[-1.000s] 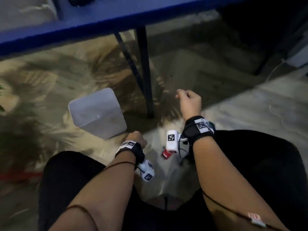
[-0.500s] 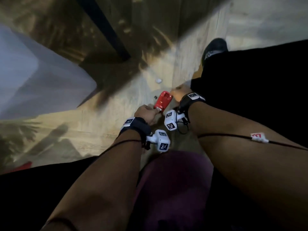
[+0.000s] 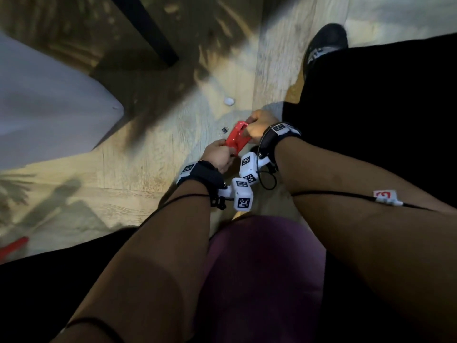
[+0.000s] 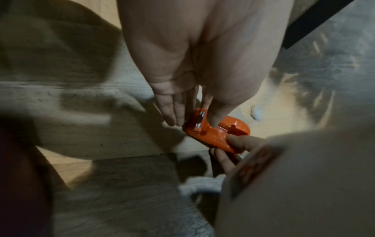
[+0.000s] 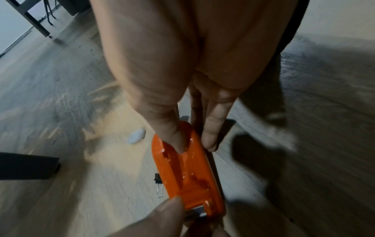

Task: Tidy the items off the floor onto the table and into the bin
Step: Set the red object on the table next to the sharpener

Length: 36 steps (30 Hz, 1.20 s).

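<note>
A red plastic stapler (image 3: pixel 236 141) is low over the wooden floor between my knees, held at both ends. My left hand (image 3: pixel 218 155) pinches its near end, where a metal part shows (image 4: pixel 199 123). My right hand (image 3: pixel 258 127) grips its far rounded end, thumb on top and fingers at the side (image 5: pixel 211 141). In the wrist views the stapler (image 5: pixel 188 173) looks orange. A small white lump (image 3: pixel 228 101) and a black binder clip (image 3: pixel 224 130) lie on the floor just beyond it. The white bin (image 3: pixel 49 107) stands to the left.
A dark table leg (image 3: pixel 148 30) runs down to the floor behind the bin. My black shoe (image 3: pixel 324 43) and dark-trousered leg fill the right side. A red strip (image 3: pixel 12 246) lies at the far lower left.
The view has tilted down to the floor. Both hands dropped from knee height to the stapler and took hold of it, the right hand closing on its far end last.
</note>
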### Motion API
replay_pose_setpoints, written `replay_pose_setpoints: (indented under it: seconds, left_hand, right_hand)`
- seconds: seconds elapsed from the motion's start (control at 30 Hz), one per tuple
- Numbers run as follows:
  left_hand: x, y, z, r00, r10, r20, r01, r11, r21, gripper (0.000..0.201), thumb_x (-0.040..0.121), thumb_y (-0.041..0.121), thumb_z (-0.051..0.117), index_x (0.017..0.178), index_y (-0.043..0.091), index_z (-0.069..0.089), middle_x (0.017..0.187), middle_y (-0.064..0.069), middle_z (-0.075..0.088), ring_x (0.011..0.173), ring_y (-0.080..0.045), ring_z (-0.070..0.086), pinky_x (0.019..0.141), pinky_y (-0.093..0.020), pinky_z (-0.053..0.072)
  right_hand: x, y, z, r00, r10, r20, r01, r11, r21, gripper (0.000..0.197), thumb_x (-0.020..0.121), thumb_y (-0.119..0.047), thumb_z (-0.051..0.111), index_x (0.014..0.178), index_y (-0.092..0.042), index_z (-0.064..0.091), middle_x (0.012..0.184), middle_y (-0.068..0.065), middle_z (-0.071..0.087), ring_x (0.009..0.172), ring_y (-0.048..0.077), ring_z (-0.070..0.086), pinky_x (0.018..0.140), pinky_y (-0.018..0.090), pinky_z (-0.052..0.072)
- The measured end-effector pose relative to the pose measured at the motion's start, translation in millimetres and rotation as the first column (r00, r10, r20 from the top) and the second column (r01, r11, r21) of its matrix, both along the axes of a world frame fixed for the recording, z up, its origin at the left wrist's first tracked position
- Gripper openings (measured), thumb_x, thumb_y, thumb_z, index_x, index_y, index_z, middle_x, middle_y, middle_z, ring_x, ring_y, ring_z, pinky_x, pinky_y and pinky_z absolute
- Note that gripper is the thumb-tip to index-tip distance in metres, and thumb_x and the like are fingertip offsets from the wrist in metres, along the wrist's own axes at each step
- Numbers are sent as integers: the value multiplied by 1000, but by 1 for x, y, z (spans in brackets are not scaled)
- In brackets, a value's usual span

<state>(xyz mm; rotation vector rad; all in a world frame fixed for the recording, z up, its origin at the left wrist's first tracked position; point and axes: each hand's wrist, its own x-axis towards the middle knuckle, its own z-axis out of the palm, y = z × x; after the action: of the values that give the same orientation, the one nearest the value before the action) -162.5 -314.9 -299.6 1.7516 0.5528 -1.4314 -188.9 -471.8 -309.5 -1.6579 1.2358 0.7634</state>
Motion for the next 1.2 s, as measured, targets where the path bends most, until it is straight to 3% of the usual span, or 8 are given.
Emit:
replay_pose_setpoints:
  seconds: [0.2,0.37,0.57,0.73,0.87,1.03,1.1,1.2]
  left_hand:
    - [-1,4,11,999,46,2,-46,996,-74,39,91,1,64,126,16,59,114,-12,72,102,-30,72,92,-46,58]
    - [32,16,56,985,-125,121,134,989,-70,30,92,8,68,121,7,67,100,-15,72,70,-22,63,56,-27,51]
    - [91,31,183,884,-351,310,388,919,-68,23,84,13,80,104,4,73,91,-18,72,80,-26,67,78,-36,58]
    - [117,62,335,782,-410,469,509,855,-102,29,88,26,77,107,6,69,82,-5,71,61,-6,67,53,-17,53]
    - [100,107,419,763,-229,605,414,891,-184,44,73,57,81,87,16,69,78,-5,75,74,-25,71,70,-34,53]
    - [60,146,478,747,201,634,156,874,-461,54,73,51,82,102,8,66,70,0,62,65,-14,55,71,-37,44]
    - [51,151,501,705,289,648,130,845,-519,51,80,46,81,108,5,66,75,-5,68,66,-12,56,67,-30,46]
    - [43,155,539,641,383,665,113,810,-575,47,85,44,77,111,7,67,94,-18,75,73,-14,56,66,-26,44]
  right_hand:
    - [-5,2,33,988,-154,22,153,987,48,40,74,-2,73,109,-15,60,100,7,66,89,27,72,78,48,67]
    - [20,2,97,982,-113,150,96,989,111,30,68,4,73,93,-10,63,93,15,69,80,32,74,77,54,66]
    - [57,11,206,945,-92,315,28,979,202,31,80,7,69,95,-14,52,92,12,61,86,26,70,81,44,66]
    - [80,33,324,866,46,498,-141,978,155,24,86,-3,71,88,-21,55,86,12,61,72,23,63,65,38,56]
    - [76,52,416,702,181,689,-312,948,69,15,93,-16,75,103,-24,68,107,19,72,88,24,66,72,38,55]
    - [40,82,505,339,466,817,-524,815,-247,100,70,-31,97,155,-29,44,140,-6,65,121,8,67,103,26,54]
    - [36,96,531,208,624,753,-468,740,-483,113,65,-43,97,160,-28,36,148,-13,53,128,0,59,106,19,50]
    - [41,108,571,85,735,673,-387,647,-657,112,65,-51,94,159,-31,37,150,-16,48,132,1,54,110,26,49]
